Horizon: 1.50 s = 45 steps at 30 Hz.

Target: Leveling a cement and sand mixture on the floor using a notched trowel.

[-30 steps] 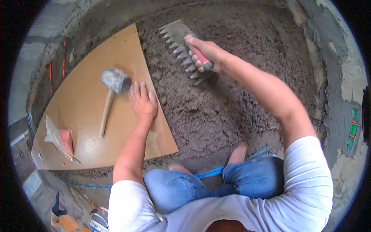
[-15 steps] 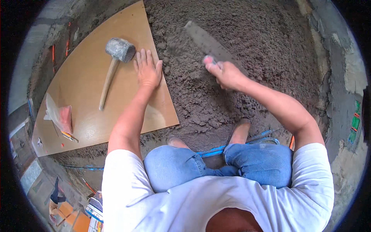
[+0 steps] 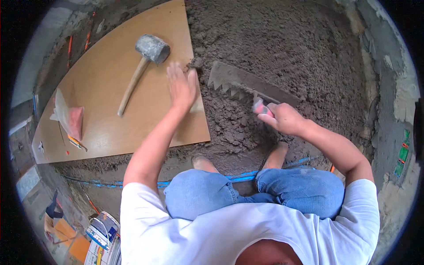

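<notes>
A notched trowel [image 3: 251,84] is in my right hand [image 3: 287,118], fingers wrapped round its pink-and-grey handle. Its toothed blade lies at the surface of the coarse, damp brown mortar [image 3: 282,39], teeth toward me. My left hand [image 3: 182,88], fingers stretched out and slightly blurred, is at the right edge of a large tan tile [image 3: 101,97]. Whether its palm touches the tile I cannot tell. A small clump of mortar [image 3: 192,65] sits by its fingertips. To the left of that hand, a rubber mallet [image 3: 152,48] with a wooden handle lies on the tile.
Toward the tile's left corner lie a clear plastic bag with something pink [image 3: 73,121] and a small yellow tool [image 3: 77,143]. Blue tubing [image 3: 242,176] runs along the floor near my feet. A white bucket [image 3: 104,229] stands at the lower left. A rough wall [image 3: 388,79] borders the right.
The trowel has swung toward me and right, turning so its teeth show. My left hand has shifted from lying flat beside the mallet to the tile's edge, where a mortar clump now shows.
</notes>
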Tool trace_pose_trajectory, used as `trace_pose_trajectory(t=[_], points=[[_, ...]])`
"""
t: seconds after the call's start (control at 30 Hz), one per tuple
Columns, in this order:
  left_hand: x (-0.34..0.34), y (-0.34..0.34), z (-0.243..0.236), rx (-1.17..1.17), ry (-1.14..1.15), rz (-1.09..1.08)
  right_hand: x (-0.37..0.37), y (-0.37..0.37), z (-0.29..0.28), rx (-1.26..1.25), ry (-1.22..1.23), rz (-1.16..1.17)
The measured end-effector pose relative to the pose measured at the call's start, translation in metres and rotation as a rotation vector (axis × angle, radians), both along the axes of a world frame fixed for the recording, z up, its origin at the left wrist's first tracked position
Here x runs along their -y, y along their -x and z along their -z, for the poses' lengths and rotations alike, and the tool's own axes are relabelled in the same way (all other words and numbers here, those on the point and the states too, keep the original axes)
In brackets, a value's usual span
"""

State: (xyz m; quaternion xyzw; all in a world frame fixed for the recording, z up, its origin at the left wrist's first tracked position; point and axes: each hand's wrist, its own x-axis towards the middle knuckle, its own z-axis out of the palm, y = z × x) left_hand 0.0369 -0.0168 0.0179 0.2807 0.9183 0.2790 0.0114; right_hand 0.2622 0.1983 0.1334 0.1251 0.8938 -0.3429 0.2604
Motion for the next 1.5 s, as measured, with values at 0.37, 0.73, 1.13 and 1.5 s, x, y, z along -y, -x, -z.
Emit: trace_pose_trajectory(t=[0.37,0.73,1.13,1.5], points=[[0.009,0.027,0.019,-0.005,-0.079,-0.099,-0.008,0.001,0.012,0.021,-0.028,-0.051],[0.028,0.012,0.023,-0.166,0.127,-0.055,-0.076,0.166,0.048,-0.098,-0.102,0.129],[0.029,0.001,0.021,-0.180,0.217,0.091,-0.045,0.180,0.066,-0.057,0.196,0.533],[0.031,0.002,0.027,-0.190,0.239,0.127,-0.002,0.048,0.018,0.097,0.072,0.188]])
